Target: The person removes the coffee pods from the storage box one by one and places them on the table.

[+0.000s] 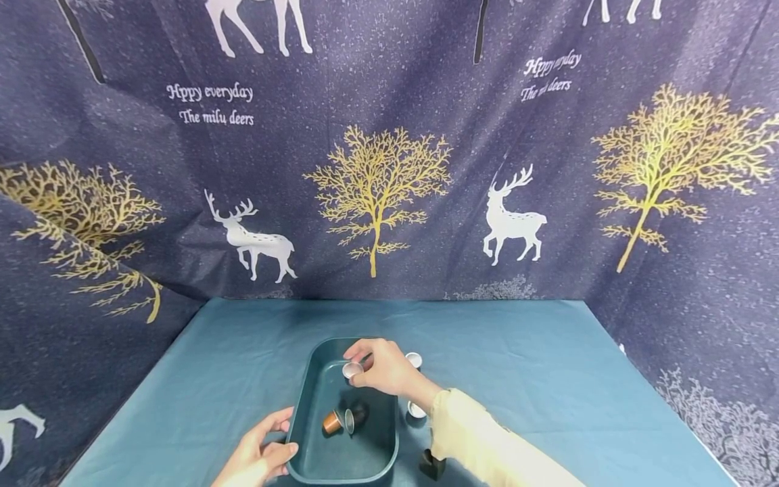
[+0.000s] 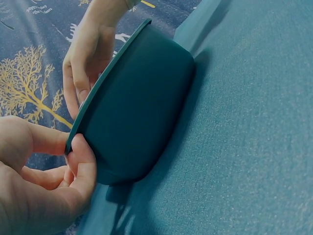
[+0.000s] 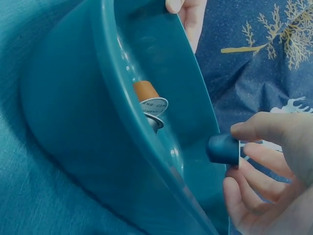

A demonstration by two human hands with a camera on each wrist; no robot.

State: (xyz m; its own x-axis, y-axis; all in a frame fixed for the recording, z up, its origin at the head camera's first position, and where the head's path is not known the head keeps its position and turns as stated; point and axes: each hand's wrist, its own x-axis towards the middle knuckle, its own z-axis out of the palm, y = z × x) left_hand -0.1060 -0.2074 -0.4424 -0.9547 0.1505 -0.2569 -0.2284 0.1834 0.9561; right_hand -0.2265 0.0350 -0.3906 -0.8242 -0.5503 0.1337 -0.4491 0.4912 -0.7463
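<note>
My left hand pinches the left rim of a dark teal plastic tray, thumb on one side of the rim and fingers on the other. Over the far end of the tray, my right hand holds a blue coffee capsule by its rim between thumb and fingertips. Its pale lid shows in the head view. An orange coffee capsule lies on its side on the tray floor. Lid to lid with it is a darker capsule, partly hidden by the tray wall in the right wrist view.
Right of the tray, two capsules with silvery lids, a far one and a nearer one, stand beside my right forearm. A small black object sits below the sleeve. A patterned cloth hangs behind the blue-green tabletop.
</note>
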